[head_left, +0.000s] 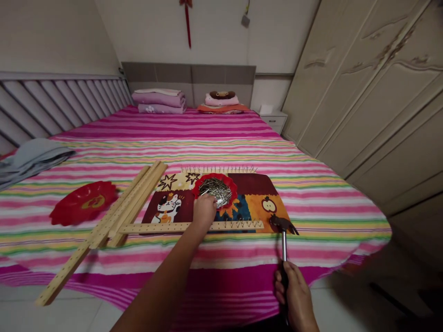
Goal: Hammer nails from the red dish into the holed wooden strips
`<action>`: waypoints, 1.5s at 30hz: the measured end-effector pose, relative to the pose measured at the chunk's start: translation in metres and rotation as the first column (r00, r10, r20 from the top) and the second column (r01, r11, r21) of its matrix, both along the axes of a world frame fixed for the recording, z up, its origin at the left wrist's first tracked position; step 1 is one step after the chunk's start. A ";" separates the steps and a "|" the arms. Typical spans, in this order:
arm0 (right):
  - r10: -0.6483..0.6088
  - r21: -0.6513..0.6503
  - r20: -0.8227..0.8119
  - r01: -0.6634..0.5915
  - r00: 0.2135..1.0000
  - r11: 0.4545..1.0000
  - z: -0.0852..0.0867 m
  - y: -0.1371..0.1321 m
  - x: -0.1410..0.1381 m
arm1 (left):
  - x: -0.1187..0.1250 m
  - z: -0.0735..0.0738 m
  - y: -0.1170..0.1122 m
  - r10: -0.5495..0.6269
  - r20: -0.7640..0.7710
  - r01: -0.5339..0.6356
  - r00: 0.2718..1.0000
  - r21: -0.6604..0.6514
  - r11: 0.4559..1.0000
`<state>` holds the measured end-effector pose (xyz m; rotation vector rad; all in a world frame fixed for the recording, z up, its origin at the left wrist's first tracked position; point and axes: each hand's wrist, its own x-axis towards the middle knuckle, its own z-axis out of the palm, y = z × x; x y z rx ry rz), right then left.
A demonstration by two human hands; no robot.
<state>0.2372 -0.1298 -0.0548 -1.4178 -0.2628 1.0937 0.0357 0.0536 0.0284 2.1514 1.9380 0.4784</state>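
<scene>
My left hand (205, 207) reaches into a scalloped red bowl (236, 185) filled with loose metal nails (218, 188). Its fingers are curled down among them, and whatever they pinch is hidden. The fingers of my right hand (296, 288) wrap round the dark handle of a claw hammer (284, 246), whose head rests at the mat's front right corner. Under my left forearm lies a wooden strip with drilled holes (152, 228); several nails (244, 224) stand upright at its right end. Along the far edge of the patterned mat (251, 184) runs a row of upright nails (219, 169).
More wooden strips (138, 196) lie slanted on the left, one jutting past the bed's front edge (58, 283). Beside them sits a red scalloped plate (86, 203). Folded grey cloth (38, 157) is at far left on the striped bedsheet (207, 150). A wardrobe (374, 106) stands right.
</scene>
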 end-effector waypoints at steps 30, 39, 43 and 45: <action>0.052 0.026 -0.029 -0.052 0.998 0.998 -0.002 0.001 0.004 | -0.029 0.000 -0.040 0.319 0.892 0.157 0.320 -0.382 0.911; 0.056 0.034 -0.024 -0.055 0.998 0.998 -0.001 0.000 0.004 | -0.016 -0.024 -0.037 0.297 0.875 0.096 0.382 -0.357 0.929; 0.059 0.028 -0.024 -0.058 0.998 0.998 0.000 0.000 0.005 | -0.012 -0.032 -0.035 0.288 0.860 0.047 0.422 -0.338 0.940; 0.061 0.026 -0.027 -0.060 0.998 0.998 0.001 0.001 0.005 | -0.012 -0.035 -0.035 0.273 0.834 0.040 0.480 -0.332 0.942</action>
